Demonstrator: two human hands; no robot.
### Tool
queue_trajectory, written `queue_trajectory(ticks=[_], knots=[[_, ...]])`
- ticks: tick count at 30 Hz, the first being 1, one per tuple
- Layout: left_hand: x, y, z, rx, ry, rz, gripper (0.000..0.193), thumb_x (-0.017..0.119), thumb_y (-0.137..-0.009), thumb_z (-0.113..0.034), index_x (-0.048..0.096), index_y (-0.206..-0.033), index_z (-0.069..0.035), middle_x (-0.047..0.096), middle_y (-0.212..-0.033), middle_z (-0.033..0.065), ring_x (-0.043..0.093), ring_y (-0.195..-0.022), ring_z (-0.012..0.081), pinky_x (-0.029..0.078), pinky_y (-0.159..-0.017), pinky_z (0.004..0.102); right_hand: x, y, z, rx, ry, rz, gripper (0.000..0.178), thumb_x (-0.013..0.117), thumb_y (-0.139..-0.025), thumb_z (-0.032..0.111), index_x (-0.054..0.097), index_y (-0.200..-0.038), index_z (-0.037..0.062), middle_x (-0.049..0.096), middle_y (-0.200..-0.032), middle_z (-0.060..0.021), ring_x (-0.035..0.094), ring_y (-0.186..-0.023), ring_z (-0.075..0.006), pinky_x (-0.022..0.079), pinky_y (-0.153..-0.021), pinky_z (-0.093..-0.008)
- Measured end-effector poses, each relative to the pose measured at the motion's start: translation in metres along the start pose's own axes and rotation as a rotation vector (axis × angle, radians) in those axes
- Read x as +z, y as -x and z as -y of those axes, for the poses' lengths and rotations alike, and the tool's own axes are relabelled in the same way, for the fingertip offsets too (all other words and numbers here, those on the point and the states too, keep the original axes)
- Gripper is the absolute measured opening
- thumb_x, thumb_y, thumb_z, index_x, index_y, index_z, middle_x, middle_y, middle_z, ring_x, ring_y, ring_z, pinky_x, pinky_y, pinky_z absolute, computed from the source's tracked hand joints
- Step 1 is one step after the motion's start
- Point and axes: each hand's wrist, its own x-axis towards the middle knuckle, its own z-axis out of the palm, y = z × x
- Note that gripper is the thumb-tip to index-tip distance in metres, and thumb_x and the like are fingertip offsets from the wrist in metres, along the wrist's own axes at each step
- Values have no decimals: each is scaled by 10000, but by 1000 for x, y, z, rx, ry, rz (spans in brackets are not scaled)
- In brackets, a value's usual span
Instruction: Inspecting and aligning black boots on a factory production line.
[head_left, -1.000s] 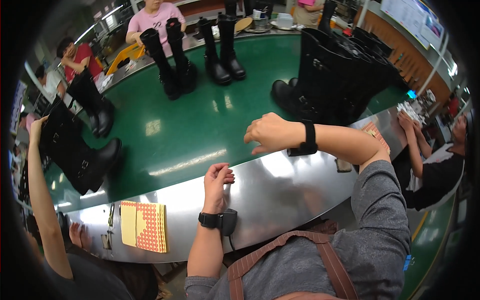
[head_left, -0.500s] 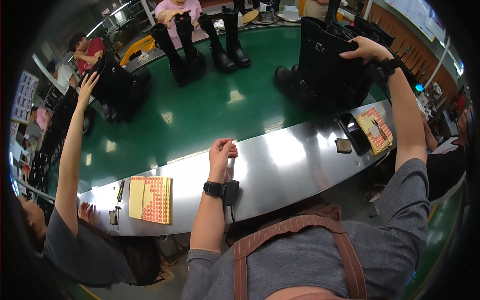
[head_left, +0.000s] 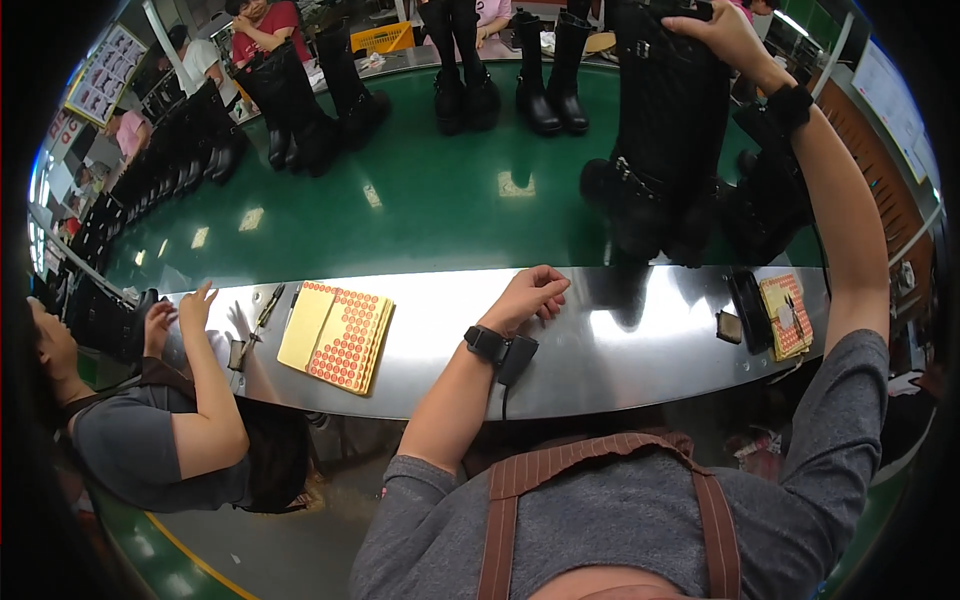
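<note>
Black boot [head_left: 672,115] — right fingers [head_left: 692,27] gripping.

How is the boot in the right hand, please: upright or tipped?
Upright: the boot is about vertical, its top at the right hand.

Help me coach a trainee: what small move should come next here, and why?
Probably bring the left hand up to steady the boots: the right hand alone seems to grip them, near the top, while the left, fingers curled, appears empty over the metal ledge.
</note>
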Motion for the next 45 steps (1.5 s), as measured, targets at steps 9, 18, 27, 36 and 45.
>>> queue_trajectory(ticks=[9, 18, 27, 36, 45], knots=[[0, -3, 2, -7, -39, -29, 254, 616, -947, -240, 585, -1019, 3, 621, -801, 65, 623, -663, 118, 510, -556, 223, 80, -35, 144, -323, -211, -406, 439, 738, -721, 365, 649, -643, -58, 605, -615, -256, 654, -615, -379, 513, -599, -438], [-2, -3, 4, 0, -7, -13, 270, 600, -959, -240, 579, -1047, 14, 636, -835, 99, 644, -681, 146, 531, -585, 239, 166, -2, 211, -450, -67, 134, 662, 726, -779, 491, 541, -1329, 173, 484, -1355, -134, 433, -1280, -330, 463, -983, -452], [-2, -8, 11, -2, 42, -41, 262, 590, -963, -227, 577, -1046, 21, 625, -817, 108, 618, -629, 137, 547, -549, 250, 99, 103, 52, -441, 153, 178, 430, 699, -811, 448, 654, -1105, 138, 649, -1041, -71, 591, -1077, -269, 495, -851, -417], [2, -5, 7, 23, 50, -82, 252, 591, -960, -193, 569, -1065, 35, 623, -799, 121, 644, -628, 175, 571, -555, 284, -60, 140, -219, 585, 736, -10, 741, 662, -674, 764, 618, -1238, 285, 510, -1319, -137, 400, -1311, -335, 370, -1024, -558], [7, -4, 1, 1, 106, -135, 219, 533, -996, -181, 554, -1070, 23, 624, -781, 100, 635, -586, 154, 580, -567, 287, -78, 176, -308, 787, 320, 348, 914, 754, -690, 649, 575, -1215, -78, 608, -1193, -237, 628, -1094, -335, 586, -751, -423]])
